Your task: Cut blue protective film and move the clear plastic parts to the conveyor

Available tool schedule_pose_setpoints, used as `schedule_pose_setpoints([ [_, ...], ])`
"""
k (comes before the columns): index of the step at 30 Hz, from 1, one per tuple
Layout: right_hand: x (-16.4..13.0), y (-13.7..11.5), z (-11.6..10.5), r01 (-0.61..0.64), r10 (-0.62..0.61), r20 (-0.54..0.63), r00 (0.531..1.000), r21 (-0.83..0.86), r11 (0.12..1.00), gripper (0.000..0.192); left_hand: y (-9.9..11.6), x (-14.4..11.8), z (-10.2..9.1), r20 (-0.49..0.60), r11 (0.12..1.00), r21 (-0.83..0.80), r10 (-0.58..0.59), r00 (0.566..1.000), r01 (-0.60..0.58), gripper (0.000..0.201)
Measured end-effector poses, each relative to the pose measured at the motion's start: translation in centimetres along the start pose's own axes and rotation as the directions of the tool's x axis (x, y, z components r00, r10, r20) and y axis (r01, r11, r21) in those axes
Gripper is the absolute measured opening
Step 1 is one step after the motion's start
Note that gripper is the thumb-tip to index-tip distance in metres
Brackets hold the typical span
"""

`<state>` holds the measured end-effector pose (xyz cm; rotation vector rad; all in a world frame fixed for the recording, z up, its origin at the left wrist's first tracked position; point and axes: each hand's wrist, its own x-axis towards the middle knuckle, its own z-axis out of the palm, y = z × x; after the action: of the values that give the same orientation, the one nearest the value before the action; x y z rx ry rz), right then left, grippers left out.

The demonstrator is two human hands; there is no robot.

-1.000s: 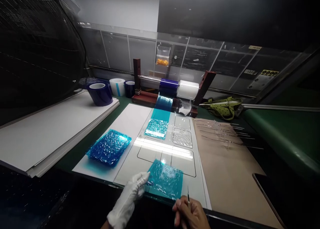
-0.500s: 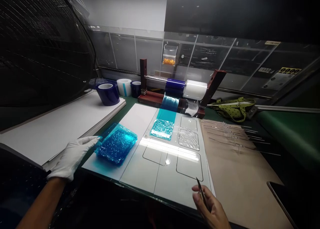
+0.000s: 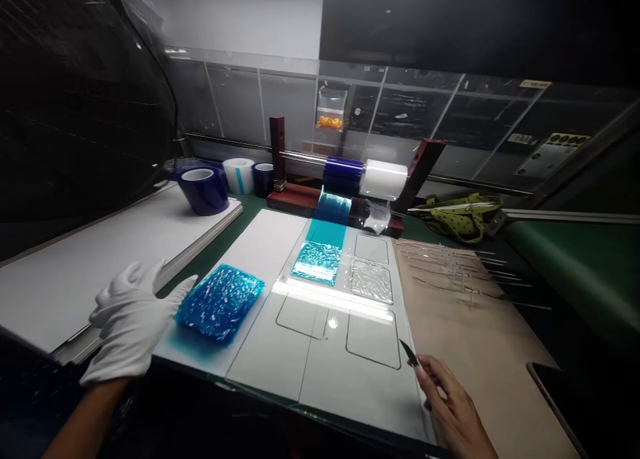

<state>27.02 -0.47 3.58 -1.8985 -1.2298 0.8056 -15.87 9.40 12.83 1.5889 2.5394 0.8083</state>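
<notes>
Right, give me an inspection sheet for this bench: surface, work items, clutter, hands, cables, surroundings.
Surface: pale sheeting with outlined rectangles, on a green bench.
Work items: blue film stack; blue roll and white roll on a stand.
Clutter: loose rolls, green pouch.
Left hand: gloved, open, beside the blue film stack; contact unclear.
Right hand: bare, gripping a pointed tool.
Cables: none clearly seen; thin strands on the brown board, unidentified.
Surroundings: bag of orange items at the back panel.

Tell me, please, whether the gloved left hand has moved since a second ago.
Yes, leftward: the gloved left hand was right of the large blue tape roll and is now mostly left of it.
</notes>
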Motion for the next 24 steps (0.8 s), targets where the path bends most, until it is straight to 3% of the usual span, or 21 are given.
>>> schedule_pose_setpoints([
  [2,2.1,0.5,-1.0,0.036,-0.045,-0.047,0.998,-0.177,0.984,0.034,2.2,-0.5,1.5,-0.070,0.974,0.123,0.201,0.977,-0.191,0.074],
  [4,4.3,0.7,-1.7,0.033,-0.063,-0.088,0.994,-0.311,0.950,0.028,5.4,-1.4,4.3,-0.033,0.899,0.053,0.437,0.899,-0.435,0.070],
  [6,6.5,0.6,-2.1,0.021,-0.071,-0.119,0.990,-0.376,0.926,0.021,9.4,-2.8,8.0,0.026,0.748,-0.106,0.661,0.750,-0.656,0.074],
  [7,7.5,0.5,-2.1,0.019,-0.075,-0.127,0.989,-0.394,0.919,0.019,11.5,-3.5,10.0,0.106,0.668,-0.195,0.742,0.662,-0.718,0.076],
  [8,8.4,0.4,-2.1,0.019,-0.079,-0.130,0.988,-0.413,0.910,0.017,13.6,-4.1,12.0,0.206,0.603,-0.279,0.798,0.567,-0.747,0.077],
  [10,10.0,0.1,-1.7,0.021,-0.085,-0.124,0.989,-0.442,0.897,0.016,17.5,-5.2,15.6,0.268,0.476,-0.434,0.879,0.395,-0.764,0.090],
  [12,11.2,-0.2,-1.3,0.031,-0.090,-0.110,0.990,-0.451,0.892,0.015,20.5,-5.7,18.4,0.279,0.407,-0.483,0.911,0.305,-0.775,0.099],
  [15,12.6,-0.5,-0.6,0.058,-0.103,-0.081,0.991,-0.433,0.900,0.014,22.8,-5.8,20.5,0.262,0.360,-0.489,0.929,0.260,-0.794,0.103],
  [19,13.7,-0.4,-0.4,0.110,-0.119,-0.008,0.993,-0.334,0.936,0.015,23.3,-5.6,21.0,0.222,0.336,-0.460,0.940,0.260,-0.822,0.091],
  [21,14.1,-0.1,-0.5,0.129,-0.125,0.034,0.992,-0.268,0.955,0.017,23.3,-5.4,21.5,0.215,0.332,-0.427,0.941,0.262,-0.841,0.076],
  [24,14.3,0.8,-0.9,0.143,-0.133,0.064,0.989,-0.217,0.966,0.021,23.7,-4.8,22.7,0.202,0.299,-0.356,0.950,0.239,-0.885,0.037],
])
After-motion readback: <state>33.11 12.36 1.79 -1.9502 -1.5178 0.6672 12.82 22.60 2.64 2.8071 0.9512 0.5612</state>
